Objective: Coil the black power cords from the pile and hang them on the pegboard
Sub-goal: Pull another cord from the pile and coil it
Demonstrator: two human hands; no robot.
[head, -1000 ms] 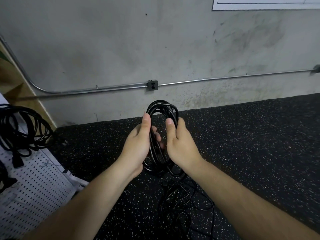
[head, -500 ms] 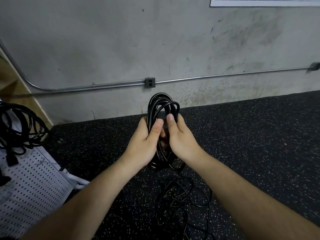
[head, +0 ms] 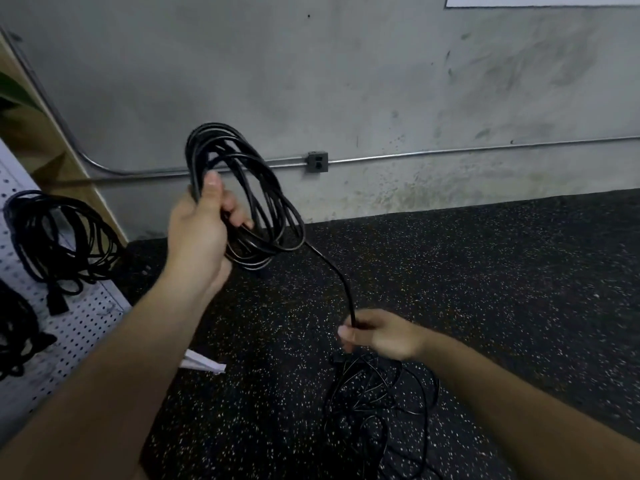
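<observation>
The black power cord (head: 258, 252) is glossy and thin, and most of it is gathered into a loose oval coil of several uneven loops that cross one another instead of lying flat together. The coil is in the air at about 10 o'clock from the middle of the view, tilted so its top leans toward 11 o'clock. The left hand (head: 199, 233) has it in a closed grip. The thumb presses on the strands at the coil's left side, and the fingers curl through the loops from behind.

A single strand leaves the coil's lower right edge and curves down toward 5 o'clock. There the right hand (head: 381, 336) pinches it between thumb and curled fingers. Below that grip, the cord drops into the pile (head: 377, 393), a thin, tangled scatter of black loops on the speckled black floor (head: 485, 271) at 6 o'clock.

The white pegboard (head: 79, 327) is at 8 to 9 o'clock, and the hung cords (head: 59, 237) already on it are black bundles, one with a plug dangling. A grey concrete wall (head: 346, 81) runs across 12 o'clock. It has a metal conduit (head: 450, 152) and an outlet box (head: 317, 161) on it.
</observation>
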